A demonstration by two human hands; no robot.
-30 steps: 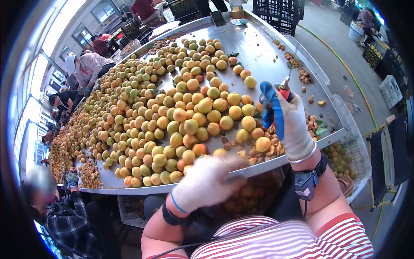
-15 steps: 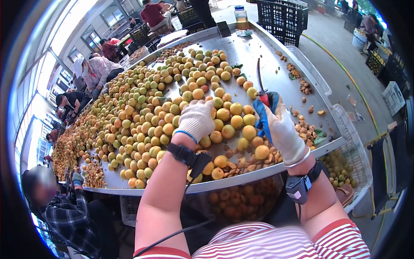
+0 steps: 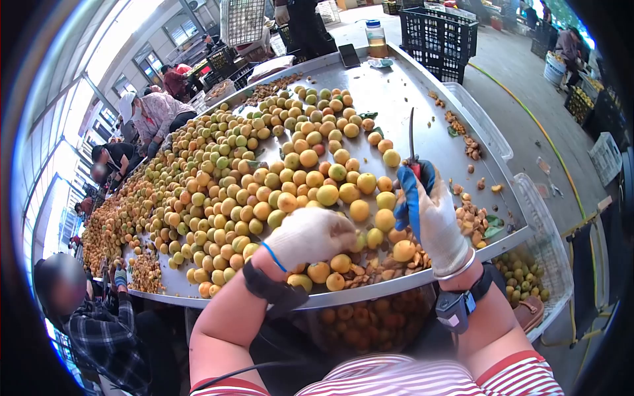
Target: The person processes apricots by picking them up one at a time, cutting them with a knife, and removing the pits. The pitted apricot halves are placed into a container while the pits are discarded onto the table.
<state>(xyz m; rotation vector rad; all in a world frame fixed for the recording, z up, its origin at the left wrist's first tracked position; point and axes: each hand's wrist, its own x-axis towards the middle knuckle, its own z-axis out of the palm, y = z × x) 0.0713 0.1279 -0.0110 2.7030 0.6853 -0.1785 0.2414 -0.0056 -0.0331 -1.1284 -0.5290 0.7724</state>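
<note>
My left hand (image 3: 312, 237), in a white knit glove with a blue cuff, is closed just above the fruit near the table's front edge. Its fingers curl at a yellow-green fruit, and blur hides the exact grip. My right hand (image 3: 432, 214), in a white glove with blue fingertips, grips a knife (image 3: 412, 135) with a thin curved blade pointing up. Yellow-orange fruits (image 3: 308, 158) cover much of the metal table (image 3: 389, 92). Halved pieces and pits (image 3: 376, 266) lie between my hands, along the front edge.
More pieces (image 3: 470, 218) lie at the table's right. A jar (image 3: 376, 38) and a phone (image 3: 349, 56) stand and lie at the far end. Black crates (image 3: 438, 39) are beyond. A plastic bin (image 3: 545, 264) is at the right. Co-workers (image 3: 158, 112) work along the left side.
My left hand has moved down and right, towards my right hand, and turned sideways. My right hand still holds the knife. A light crate has appeared at the far end.
</note>
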